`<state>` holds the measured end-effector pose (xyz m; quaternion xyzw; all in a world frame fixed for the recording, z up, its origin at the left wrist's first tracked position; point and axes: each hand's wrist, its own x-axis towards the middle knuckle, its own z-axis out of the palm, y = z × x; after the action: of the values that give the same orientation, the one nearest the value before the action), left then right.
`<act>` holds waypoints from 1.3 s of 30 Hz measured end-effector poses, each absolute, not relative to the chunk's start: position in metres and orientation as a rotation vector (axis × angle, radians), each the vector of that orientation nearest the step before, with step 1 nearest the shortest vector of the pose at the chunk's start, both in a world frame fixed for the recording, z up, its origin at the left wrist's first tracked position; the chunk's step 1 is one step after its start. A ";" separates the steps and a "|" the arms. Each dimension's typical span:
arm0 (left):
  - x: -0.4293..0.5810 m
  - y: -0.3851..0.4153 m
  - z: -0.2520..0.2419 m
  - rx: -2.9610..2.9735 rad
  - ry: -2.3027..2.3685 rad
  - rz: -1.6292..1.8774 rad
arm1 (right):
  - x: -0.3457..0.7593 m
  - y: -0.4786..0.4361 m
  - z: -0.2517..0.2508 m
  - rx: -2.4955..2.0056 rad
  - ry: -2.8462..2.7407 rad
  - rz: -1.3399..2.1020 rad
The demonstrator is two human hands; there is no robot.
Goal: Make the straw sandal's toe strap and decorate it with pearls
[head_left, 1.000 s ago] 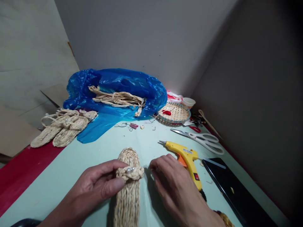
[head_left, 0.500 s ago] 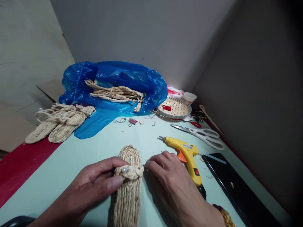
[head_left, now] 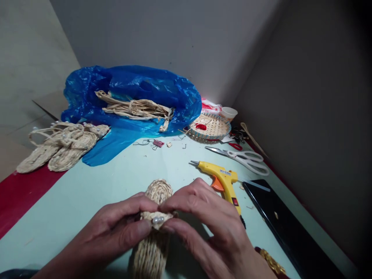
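A woven straw slipper point(head_left: 151, 252) lies lengthwise in front of me, its rounded end pointing away. Across it runs a braided straw strap point(head_left: 152, 215) with a few pearl beads point(head_left: 157, 220) on top. My left hand point(head_left: 116, 224) pinches the strap's left part between thumb and fingers. From the other side, my right hand point(head_left: 206, 221) grips the strap's right part, thumb in front and fingers behind. Both hands hide the strap's ends. Just beyond my right hand rests a yellow glue gun point(head_left: 222, 174) with an orange trigger.
Finished-looking straw sandals point(head_left: 69, 145) sit at the left. A blue plastic bag point(head_left: 136, 83) holds a bundle of straw point(head_left: 133, 108) at the back. On the right are a woven basket point(head_left: 217, 128), a paper cup point(head_left: 229, 113), scissors point(head_left: 244, 158) and a black phone-like slab point(head_left: 290, 228).
My right hand has come off the table beside the slipper and taken hold of the strap. My left hand keeps its pinch. The view has shifted slightly.
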<state>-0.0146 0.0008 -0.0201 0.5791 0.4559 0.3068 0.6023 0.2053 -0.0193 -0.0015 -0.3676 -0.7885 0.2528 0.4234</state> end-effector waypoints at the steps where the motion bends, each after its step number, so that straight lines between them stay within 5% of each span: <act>1: -0.014 0.000 -0.020 1.331 1.058 0.703 | 0.206 -0.021 -0.001 -0.917 -1.982 0.618; 23: -0.015 0.004 -0.017 1.322 1.088 0.583 | 0.206 -0.014 -0.007 -0.860 -1.821 0.892; 39: -0.014 -0.001 -0.021 1.254 1.088 0.657 | 0.209 -0.016 -0.001 -0.848 -1.895 0.729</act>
<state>-0.0135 -0.0007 -0.0212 0.5470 0.4747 0.2866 0.6272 0.2089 -0.0159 -0.0010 -0.3437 -0.7675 0.2955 0.4534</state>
